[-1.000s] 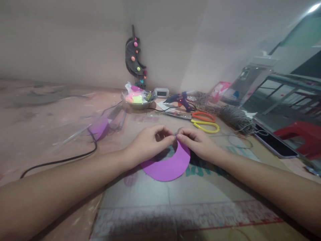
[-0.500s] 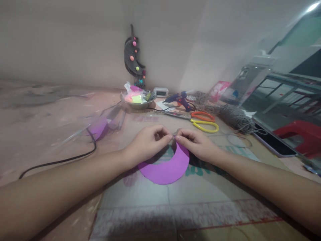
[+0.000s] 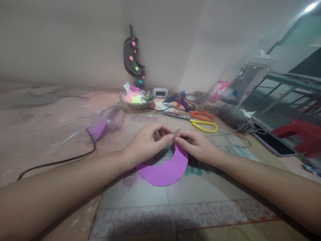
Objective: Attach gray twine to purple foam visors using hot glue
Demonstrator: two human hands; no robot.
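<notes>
A purple crescent-shaped cutout (image 3: pixel 164 172) lies low over the printed sheet, its curve toward me. My right hand (image 3: pixel 197 144) pinches its upper right tip between thumb and forefinger. Almost touching it, my left hand (image 3: pixel 152 142) is closed in a pinch at the same tip, where a bit of grey yarn (image 3: pixel 175 132) shows between the fingertips. The crescent's left end is partly hidden under my left hand. A thin grey strand trails on the sheet right of my right hand.
Beyond my hands lie scissors (image 3: pixel 204 122), a glue gun (image 3: pixel 179 99), a bowl of colourful materials (image 3: pixel 137 105) and a small white digital clock (image 3: pixel 160 92). To the right are a grey yarn bundle (image 3: pixel 234 117) and a phone (image 3: pixel 273 140). A decorated grey crescent (image 3: pixel 129 57) hangs on the wall.
The crescent has shifted very slightly left and toward me within the view. Both hands keep their pinch at its tip, with only small finger movement.
</notes>
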